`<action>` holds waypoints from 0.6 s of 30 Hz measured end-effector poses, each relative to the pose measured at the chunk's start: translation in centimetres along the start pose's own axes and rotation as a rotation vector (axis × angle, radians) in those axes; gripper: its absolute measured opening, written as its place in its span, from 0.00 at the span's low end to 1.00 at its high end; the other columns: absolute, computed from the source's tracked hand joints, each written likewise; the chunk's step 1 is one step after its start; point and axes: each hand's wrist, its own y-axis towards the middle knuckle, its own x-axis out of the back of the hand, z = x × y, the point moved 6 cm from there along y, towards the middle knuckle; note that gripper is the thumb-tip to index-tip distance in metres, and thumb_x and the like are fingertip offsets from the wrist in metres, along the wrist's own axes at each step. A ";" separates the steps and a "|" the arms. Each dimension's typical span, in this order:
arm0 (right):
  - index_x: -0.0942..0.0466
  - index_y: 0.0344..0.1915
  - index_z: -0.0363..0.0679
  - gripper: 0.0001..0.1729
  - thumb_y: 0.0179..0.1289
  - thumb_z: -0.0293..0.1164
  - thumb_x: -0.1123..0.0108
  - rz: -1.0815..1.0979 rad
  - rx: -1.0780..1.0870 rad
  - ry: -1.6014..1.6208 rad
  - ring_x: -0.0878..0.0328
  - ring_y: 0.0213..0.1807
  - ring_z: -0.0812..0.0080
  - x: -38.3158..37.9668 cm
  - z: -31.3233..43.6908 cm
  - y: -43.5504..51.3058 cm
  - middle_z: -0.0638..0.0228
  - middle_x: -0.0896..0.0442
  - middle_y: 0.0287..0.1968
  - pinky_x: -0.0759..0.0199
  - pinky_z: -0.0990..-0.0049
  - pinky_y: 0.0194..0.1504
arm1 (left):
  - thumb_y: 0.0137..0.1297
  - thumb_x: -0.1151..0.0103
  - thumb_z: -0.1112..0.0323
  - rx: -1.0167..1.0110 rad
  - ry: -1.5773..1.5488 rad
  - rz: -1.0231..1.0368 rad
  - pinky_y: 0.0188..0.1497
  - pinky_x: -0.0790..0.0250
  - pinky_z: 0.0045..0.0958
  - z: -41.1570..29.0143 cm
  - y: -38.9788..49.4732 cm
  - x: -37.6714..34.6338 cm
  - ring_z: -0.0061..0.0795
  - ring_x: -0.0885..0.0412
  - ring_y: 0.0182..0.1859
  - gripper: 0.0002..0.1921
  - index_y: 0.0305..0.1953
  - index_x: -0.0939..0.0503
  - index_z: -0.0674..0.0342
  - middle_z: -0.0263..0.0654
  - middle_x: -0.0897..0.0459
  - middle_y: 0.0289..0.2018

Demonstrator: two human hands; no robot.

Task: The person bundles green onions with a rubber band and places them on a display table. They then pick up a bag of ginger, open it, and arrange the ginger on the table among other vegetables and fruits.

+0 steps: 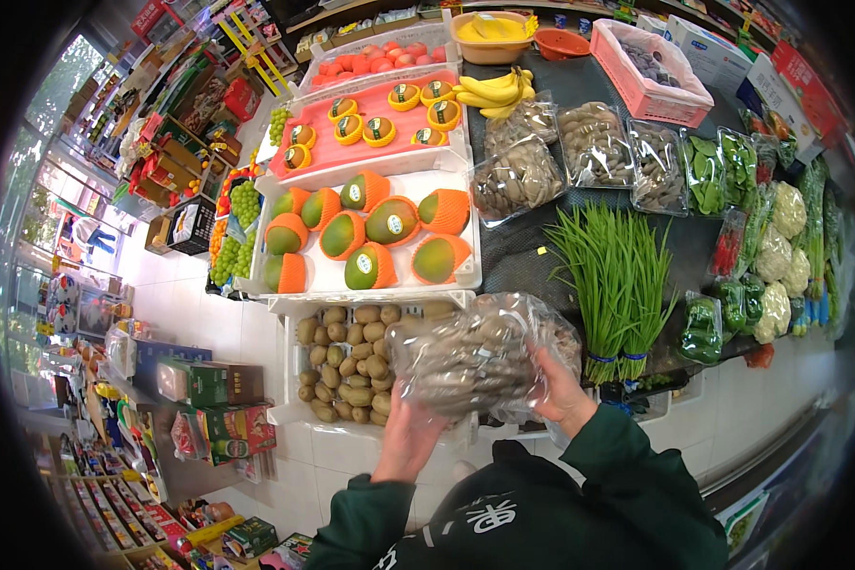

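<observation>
Both hands hold a clear-wrapped pack of mushrooms (463,363) in front of me, above the near edge of the display. My left hand (410,438) supports its lower left side, the fingers partly hidden beneath it. At the right end, my right hand (564,392) grips the plastic wrap. The pack covers part of a white crate of kiwifruit (360,353). More clear plastic shows behind its right side, but what it wraps is hard to tell. Similar mushroom packs (520,178) lie farther back on the dark mat (509,260).
Mangoes in orange foam nets (392,221) fill a white crate (474,242) beyond the kiwifruit. Two banded bunches of green chives (609,285) lie right of my hands. Bananas (495,89), bagged green peppers (702,324) and cauliflower (776,263) surround them. Shop shelves stand left.
</observation>
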 end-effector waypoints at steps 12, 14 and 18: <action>0.29 0.62 0.43 0.24 0.73 0.43 0.54 -0.058 0.173 -0.042 0.20 0.52 0.56 6.3 16.5 8.9 0.59 0.20 0.53 0.25 0.48 0.51 | 0.73 0.50 0.51 0.140 0.255 -0.023 0.71 0.48 0.55 3.6 2.6 0.0 0.52 0.43 0.72 0.39 0.76 0.60 0.50 0.50 0.50 0.73; 0.28 0.61 0.43 0.23 0.72 0.42 0.52 -0.032 0.163 -0.096 0.21 0.52 0.55 7.8 18.6 10.6 0.60 0.19 0.53 0.26 0.47 0.51 | 0.76 0.56 0.62 0.164 0.247 -0.103 0.69 0.42 0.50 3.9 0.7 2.1 0.51 0.36 0.68 0.34 0.76 0.59 0.52 0.51 0.46 0.72; 0.25 0.59 0.47 0.21 0.69 0.39 0.45 -0.159 0.174 -0.236 0.21 0.52 0.55 10.4 22.1 11.7 0.62 0.19 0.52 0.27 0.43 0.50 | 0.76 0.56 0.64 0.183 0.266 -0.242 0.67 0.40 0.49 4.4 -2.6 5.6 0.49 0.30 0.63 0.31 0.74 0.54 0.54 0.52 0.40 0.69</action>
